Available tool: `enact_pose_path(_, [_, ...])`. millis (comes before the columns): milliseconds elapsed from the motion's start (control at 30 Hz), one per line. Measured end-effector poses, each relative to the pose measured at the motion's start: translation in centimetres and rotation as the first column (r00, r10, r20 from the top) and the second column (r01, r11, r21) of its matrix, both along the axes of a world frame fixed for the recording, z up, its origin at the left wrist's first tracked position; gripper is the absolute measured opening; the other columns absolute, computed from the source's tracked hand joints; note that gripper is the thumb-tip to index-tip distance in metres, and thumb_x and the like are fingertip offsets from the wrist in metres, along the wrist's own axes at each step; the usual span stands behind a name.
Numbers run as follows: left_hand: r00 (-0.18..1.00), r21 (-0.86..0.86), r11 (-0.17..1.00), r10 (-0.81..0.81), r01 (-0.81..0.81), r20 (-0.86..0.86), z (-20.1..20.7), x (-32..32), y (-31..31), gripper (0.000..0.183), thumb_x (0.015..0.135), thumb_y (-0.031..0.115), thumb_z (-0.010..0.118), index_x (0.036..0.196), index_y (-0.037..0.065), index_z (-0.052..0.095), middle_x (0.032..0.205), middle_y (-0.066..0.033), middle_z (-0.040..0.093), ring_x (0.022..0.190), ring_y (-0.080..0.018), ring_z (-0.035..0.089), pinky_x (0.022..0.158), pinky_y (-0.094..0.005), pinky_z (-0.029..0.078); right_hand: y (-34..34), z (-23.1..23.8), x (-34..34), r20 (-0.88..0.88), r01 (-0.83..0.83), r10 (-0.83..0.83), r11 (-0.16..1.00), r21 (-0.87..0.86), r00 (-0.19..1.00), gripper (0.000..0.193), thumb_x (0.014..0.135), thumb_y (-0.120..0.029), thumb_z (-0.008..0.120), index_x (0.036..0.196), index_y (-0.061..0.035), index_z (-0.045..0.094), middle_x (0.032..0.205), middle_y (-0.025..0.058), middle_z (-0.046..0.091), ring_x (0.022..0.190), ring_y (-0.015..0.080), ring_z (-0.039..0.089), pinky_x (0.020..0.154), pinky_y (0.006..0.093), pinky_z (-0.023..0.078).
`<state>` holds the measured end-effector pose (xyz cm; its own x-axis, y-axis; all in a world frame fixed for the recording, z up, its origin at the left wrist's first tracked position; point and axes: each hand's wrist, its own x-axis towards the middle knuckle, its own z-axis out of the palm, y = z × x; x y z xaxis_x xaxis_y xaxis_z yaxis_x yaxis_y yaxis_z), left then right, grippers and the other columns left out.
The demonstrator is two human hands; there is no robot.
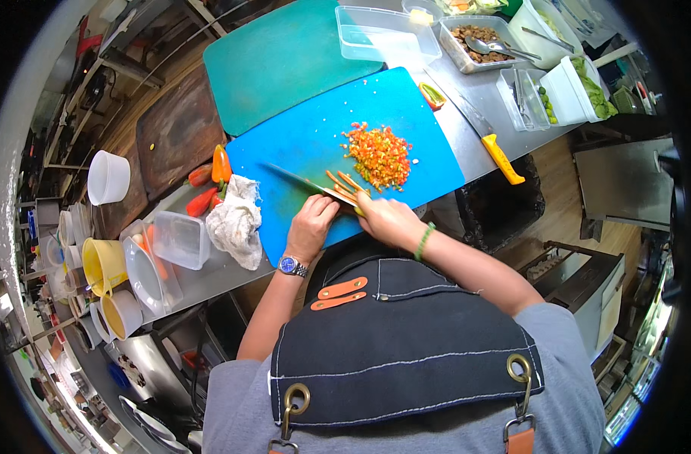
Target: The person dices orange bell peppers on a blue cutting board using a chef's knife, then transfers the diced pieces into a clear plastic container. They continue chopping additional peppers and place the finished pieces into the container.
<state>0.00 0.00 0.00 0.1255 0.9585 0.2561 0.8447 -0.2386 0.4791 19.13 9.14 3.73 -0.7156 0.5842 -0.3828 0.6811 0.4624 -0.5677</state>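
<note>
My right hand grips a kitchen knife, its blade lying slantwise over the blue cutting board with the tip to the far left. Just beyond the blade, against its far side, are thin orange-red pepper strips. My left hand, with a watch on the wrist, rests on the near side of the blade with its fingers curled together; whatever lies under them is hidden. A heap of finely diced pepper sits on the board to the right of the strips.
Whole peppers and a crumpled white cloth lie left of the board. A yellow-handled knife and a halved pepper are at right. A green board, clear tub and container of brown chopped food stand farther back.
</note>
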Motion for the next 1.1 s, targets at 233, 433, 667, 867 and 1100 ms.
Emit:
enact_pose_path(233, [0.998,0.164,0.986,-0.029,0.037,-0.046,-0.4,-2.4,2.0,0.023,0.08,0.005,0.067,0.103,0.004,0.067,0.107,-0.0111,0.067,0.106,-0.0313,0.064,0.091,-0.0402,0.054,4.6,-0.6,-2.9,-0.176,-0.003,0.022,0.995,0.104,0.984,0.033,0.096,-0.029,0.058,0.108,-0.002,0.044,0.083,0.0297,0.068,0.078,0.0495,0.066,0.068,0.0604,0.052])
enact_pose_path(433, [0.998,0.152,0.988,-0.01,0.019,-0.059,-0.8,-0.6,-0.1,0.023,0.08,0.006,0.063,0.103,0.004,0.067,0.106,-0.0104,0.067,0.105,-0.03,0.063,0.089,-0.0388,0.055,-0.6,2.1,2.8,-0.059,-0.065,0.073,0.991,0.119,0.996,0.026,0.094,-0.023,0.058,0.104,-0.003,0.044,0.074,0.0255,0.068,0.07,0.0468,0.067,0.06,0.0578,0.053])
enact_pose_path(667, [0.999,0.144,0.99,0.008,-0.003,-0.031,-1.2,-0.5,-0.6,0.022,0.08,0.006,0.064,0.101,0.003,0.068,0.105,-0.0095,0.067,0.105,-0.0296,0.062,0.088,-0.038,0.055,-1.9,0.6,2.1,-0.029,-0.031,0.036,0.984,0.175,0.999,0.021,0.094,-0.02,0.055,0.104,-0.0037,0.046,0.071,0.0228,0.067,0.067,0.0436,0.068,0.058,0.0563,0.054])
enact_pose_path(867, [0.998,0.161,0.985,0.05,-0.055,0.033,-1.2,-0.1,-0.7,0.022,0.08,0.004,0.066,0.102,0.006,0.067,0.105,-0.0082,0.066,0.105,-0.0299,0.063,0.088,-0.0386,0.055,1.0,-1.0,-2.3,-0.167,-0.027,0.04,0.996,0.08,0.985,0.025,0.093,-0.022,0.058,0.104,-0.0019,0.049,0.083,0.0296,0.068,0.079,0.0482,0.067,0.071,0.0573,0.053])
enact_pose_path(1100, [0.998,0.202,0.978,0.051,-0.055,0.025,-1.4,-0.2,-0.9,0.02,0.08,0.004,0.066,0.1,0.006,0.068,0.104,-0.0081,0.066,0.104,-0.0298,0.063,0.087,-0.0383,0.055,1.9,0.3,1.4,-0.126,-0.017,0.019,1.0,0.014,0.992,0.032,0.095,-0.025,0.059,0.108,-0.0002,0.044,0.085,0.0299,0.066,0.082,0.0497,0.065,0.073,0.0578,0.051])
